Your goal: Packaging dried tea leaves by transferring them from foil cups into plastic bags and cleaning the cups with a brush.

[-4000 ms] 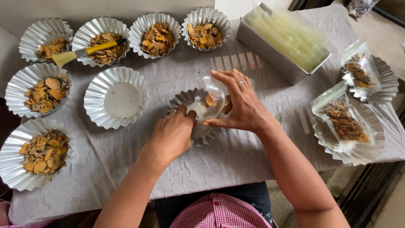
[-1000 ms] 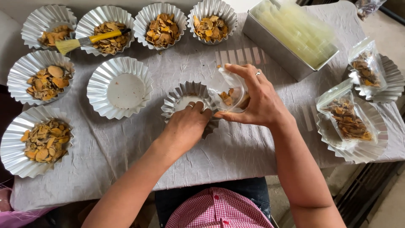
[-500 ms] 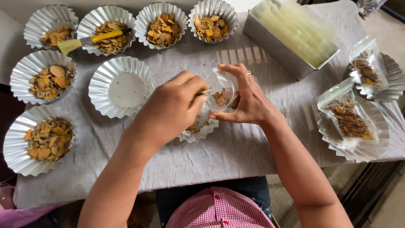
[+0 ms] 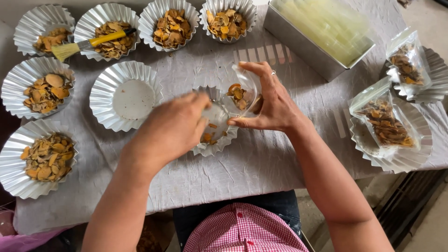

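**Inspector:** Report the hands and what they hold.

**Operator:** I see the right hand (image 4: pixel 273 105) at frame centre, fingers curled and pinching a small clear plastic pouch (image 4: pixel 241 93) by its upper and lower edges, mouth held open. The left hand (image 4: pixel 175 126) is blurred; its fingers look bunched together near the pouch mouth, over a fluted foil dish (image 4: pixel 212 142). Whether they pinch a chip I cannot tell.

**Inspector:** Handling?

**Operator:** I judge the pouch light, limp and slippery (it collapses unless held at the rim), so the edges are the place to grip. The dried orange-brown chips (image 4: pixel 238 93) inside look brittle and light.

**Inspector:** Containers?

**Operator:** The centre dish holds only a few chips. An empty foil dish (image 4: pixel 126 95) sits left of it. Six filled dishes run along the top and left edge; one at upper left carries a yellow-handled brush (image 4: pixel 88 44). A metal tin (image 4: pixel 308 46) at upper right holds pale clear sleeves. Two filled pouches (image 4: pixel 385 121) rest in foil dishes at far right.
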